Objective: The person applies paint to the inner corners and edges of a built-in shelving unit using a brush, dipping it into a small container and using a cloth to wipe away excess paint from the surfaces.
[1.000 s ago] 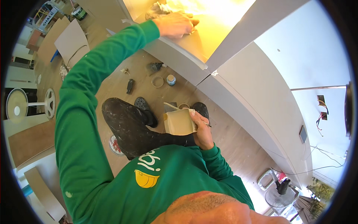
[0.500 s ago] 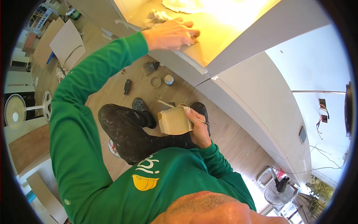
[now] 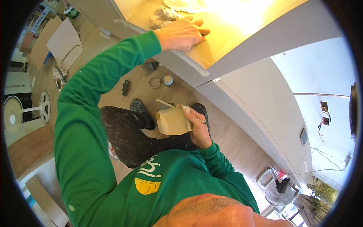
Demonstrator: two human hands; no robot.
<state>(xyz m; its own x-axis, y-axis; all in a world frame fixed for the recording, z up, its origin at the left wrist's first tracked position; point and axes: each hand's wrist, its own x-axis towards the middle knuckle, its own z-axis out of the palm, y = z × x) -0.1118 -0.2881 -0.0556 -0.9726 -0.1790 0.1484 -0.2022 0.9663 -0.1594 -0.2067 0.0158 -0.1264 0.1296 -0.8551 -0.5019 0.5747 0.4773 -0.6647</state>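
Note:
My left hand (image 3: 183,34) reaches up into a lit, cream-coloured recess (image 3: 200,56). Its fingers are bent and pressed close to the surface there; whatever they hold is hidden beneath them. Beside that wrist lies a crumpled greyish plastic bundle (image 3: 162,18). Down over my lap, my right hand (image 3: 199,129) grips a cut-open cardboard carton (image 3: 174,121) by its right side, thumb over the rim. A thin, stick-like thing (image 3: 204,122) pokes out between the fingers of this hand. Past the carton's far edge shows a pale strip (image 3: 164,103), its kind unclear.
On the wooden floor sit a tape roll (image 3: 154,82), a small jar (image 3: 168,80), a dark crumpled bag (image 3: 152,67) and a small black object (image 3: 125,87). A long pale panel (image 3: 257,102) runs down the right. To the left stands a white fan (image 3: 13,116).
My left hand has slid slightly to the right across the recess surface. My right hand keeps its hold on the carton. The whole view has shifted a little.

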